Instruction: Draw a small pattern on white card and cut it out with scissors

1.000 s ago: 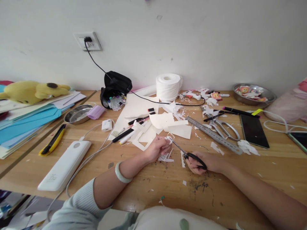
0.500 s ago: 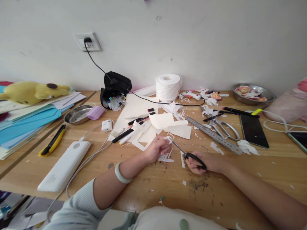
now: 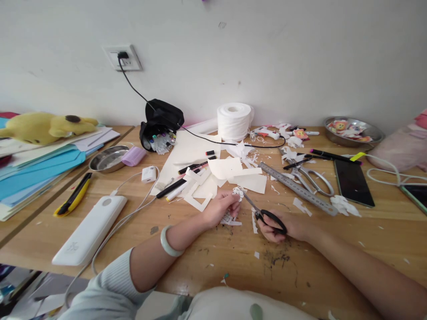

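Right, paper cutout (image 3: pixel 238 193) is above the table (image 3: pixel 207 266), at the fingertips of the left hand (image 3: pixel 224 208). Thumb and fingers pinch its lower left edge, so that part is covered; black line drawing on it is too small to read. Roughly round, no clear long axis; free side faces up and right, toward the scissors (image 3: pixel 258 213).

Right hand (image 3: pixel 273 227) grips the scissors by the black handles. Fingers partly hidden behind the loops; exact finger placement can't be made out. Scissors' long axis runs diagonally, handles near right, tips far left, aimed at the cutout's right edge. Contact or small gap there: can't tell. Blade spread: can't tell either.

Drawn scrap (image 3: pixel 230 218) under the left hand is partly blocked by it. Ruler (image 3: pixel 296 187) lies beyond the right hand, overlapping the big scissors (image 3: pixel 316 181), whose blades are mostly buried. Green-edged phone (image 3: pixel 416 195) is cut off by the right frame edge.
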Available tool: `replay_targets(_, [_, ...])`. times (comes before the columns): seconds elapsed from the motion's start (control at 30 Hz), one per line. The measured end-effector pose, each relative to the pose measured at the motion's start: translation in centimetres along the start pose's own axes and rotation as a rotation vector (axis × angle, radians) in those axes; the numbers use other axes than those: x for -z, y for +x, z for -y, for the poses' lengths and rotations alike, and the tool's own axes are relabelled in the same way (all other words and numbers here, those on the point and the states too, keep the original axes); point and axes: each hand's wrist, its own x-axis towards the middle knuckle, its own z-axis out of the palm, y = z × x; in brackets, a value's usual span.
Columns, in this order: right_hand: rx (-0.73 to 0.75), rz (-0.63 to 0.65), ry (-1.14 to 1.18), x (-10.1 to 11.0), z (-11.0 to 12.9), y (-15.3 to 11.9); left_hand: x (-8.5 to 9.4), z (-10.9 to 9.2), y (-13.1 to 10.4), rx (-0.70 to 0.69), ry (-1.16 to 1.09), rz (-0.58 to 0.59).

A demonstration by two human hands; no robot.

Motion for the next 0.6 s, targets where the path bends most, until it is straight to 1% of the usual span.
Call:
replay_targets(0.17, [-0.014, -0.012, 0.001, -0.11, 0.36, -0.05, -0.04, -0.09, -0.02, 0.016, -0.001, 0.004])
replay_targets(0.4, [-0.031, -0.002, 0.016, 0.11, -0.01, -0.06, -0.17, -0.52, -0.13, 0.018, -0.017, 0.0])
replay_targets(0.6, [-0.063, -0.033, -0.006, -0.08, 0.83, -0.2, 0.04, -0.51, -0.14, 0.014, -0.019, 0.028])
